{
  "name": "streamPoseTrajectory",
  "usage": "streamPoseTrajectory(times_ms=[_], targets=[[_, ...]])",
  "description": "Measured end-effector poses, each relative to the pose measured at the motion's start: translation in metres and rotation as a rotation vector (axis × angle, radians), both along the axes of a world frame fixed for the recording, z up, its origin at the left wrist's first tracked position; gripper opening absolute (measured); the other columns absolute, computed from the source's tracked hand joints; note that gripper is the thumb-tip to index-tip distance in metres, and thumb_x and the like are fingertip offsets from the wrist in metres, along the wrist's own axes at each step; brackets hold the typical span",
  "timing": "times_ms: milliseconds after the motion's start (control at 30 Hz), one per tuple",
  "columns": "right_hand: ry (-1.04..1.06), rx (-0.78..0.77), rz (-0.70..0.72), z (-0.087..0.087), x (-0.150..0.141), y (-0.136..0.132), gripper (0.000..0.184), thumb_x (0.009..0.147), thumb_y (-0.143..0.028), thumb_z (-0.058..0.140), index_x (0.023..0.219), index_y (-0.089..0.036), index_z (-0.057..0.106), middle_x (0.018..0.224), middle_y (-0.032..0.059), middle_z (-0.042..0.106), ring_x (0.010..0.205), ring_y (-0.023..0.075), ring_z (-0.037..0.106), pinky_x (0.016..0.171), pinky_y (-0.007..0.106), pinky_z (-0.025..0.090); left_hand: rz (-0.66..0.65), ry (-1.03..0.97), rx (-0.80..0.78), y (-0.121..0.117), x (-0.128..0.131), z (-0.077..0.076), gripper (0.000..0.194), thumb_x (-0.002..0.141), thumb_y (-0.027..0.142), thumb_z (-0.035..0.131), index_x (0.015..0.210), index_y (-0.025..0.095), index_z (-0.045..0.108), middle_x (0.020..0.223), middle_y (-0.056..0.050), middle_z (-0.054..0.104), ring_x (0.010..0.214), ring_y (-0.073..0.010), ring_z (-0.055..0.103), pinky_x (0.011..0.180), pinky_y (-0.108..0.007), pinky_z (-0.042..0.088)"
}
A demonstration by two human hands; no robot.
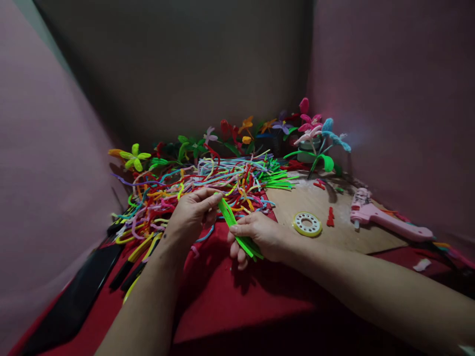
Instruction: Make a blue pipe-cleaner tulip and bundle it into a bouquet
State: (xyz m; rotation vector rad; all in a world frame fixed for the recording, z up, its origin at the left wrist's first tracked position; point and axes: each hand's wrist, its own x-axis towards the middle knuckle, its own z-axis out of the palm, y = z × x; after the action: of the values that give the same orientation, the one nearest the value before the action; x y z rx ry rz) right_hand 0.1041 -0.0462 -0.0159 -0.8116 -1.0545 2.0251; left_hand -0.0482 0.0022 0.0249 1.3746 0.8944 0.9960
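Note:
Between my two hands is a flat bundle of bright green pipe cleaners (pixel 229 213), slanting down to the right. My left hand (pixel 198 207) pinches its upper end between thumb and fingertips. Around the lower part, the fingers of my right hand (pixel 256 235) are closed, with the thumb on top and green ends poking out below. Just behind my hands lies a tangled heap of multicoloured pipe cleaners (pixel 230 170). More straight green pipe cleaners (pixel 280 180) stick out at the heap's right side.
A pink glue gun (pixel 389 222) and a yellow-rimmed tape roll (pixel 307 224) lie on a brown board (pixel 345 242) at right. Pipe-cleaner flowers (pixel 311 123) line the back. Scissors-like black and yellow handles (pixel 129 267) rest at left on the red cloth (pixel 237 306).

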Motion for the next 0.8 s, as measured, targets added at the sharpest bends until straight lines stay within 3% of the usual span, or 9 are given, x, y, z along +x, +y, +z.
streamPoseTrajectory(times_ms=[300,400,500,800], targets=[[0.122,0.028,0.105,0.004,0.006,-0.001,0.019,0.084,-0.014,0.041,0.072,-0.007,0.055,0.049,0.006,0.061,0.039,0.0118,0.057,0.045,0.026,0.052,-0.274,-0.018,-0.174,-0.005,-0.005,0.003,0.018,0.074,0.028,0.062,0.085,0.014,0.059,0.039,0.009,0.034,0.031,-0.0019,0.025,0.033,-0.013,0.018],[0.145,0.043,0.126,0.004,0.006,-0.002,0.018,0.083,-0.018,0.045,0.073,-0.008,0.055,0.051,0.0058,0.062,0.041,0.0119,0.058,0.046,0.026,0.052,-0.246,0.029,-0.158,-0.006,-0.005,0.004,0.019,0.072,0.03,0.064,0.069,0.014,0.056,0.037,0.008,0.035,0.03,-0.0022,0.027,0.032,-0.014,0.019],[0.14,0.062,0.137,0.005,0.007,-0.003,0.017,0.082,-0.022,0.05,0.073,-0.008,0.055,0.052,0.0052,0.062,0.041,0.0113,0.058,0.047,0.025,0.052,-0.213,0.11,-0.119,-0.006,-0.004,0.004,0.033,0.072,0.035,0.063,0.053,0.014,0.047,0.036,0.006,0.037,0.029,-0.0031,0.029,0.031,-0.016,0.021],[0.046,0.146,0.042,0.01,0.006,-0.004,0.021,0.073,-0.029,0.061,0.083,-0.011,0.056,0.055,0.002,0.062,0.039,0.0118,0.056,0.041,0.023,0.047,-0.052,0.236,-0.025,-0.012,0.007,0.006,0.029,0.068,0.033,0.066,0.052,0.014,0.051,0.034,0.003,0.046,0.026,-0.0041,0.033,0.029,-0.016,0.019]])
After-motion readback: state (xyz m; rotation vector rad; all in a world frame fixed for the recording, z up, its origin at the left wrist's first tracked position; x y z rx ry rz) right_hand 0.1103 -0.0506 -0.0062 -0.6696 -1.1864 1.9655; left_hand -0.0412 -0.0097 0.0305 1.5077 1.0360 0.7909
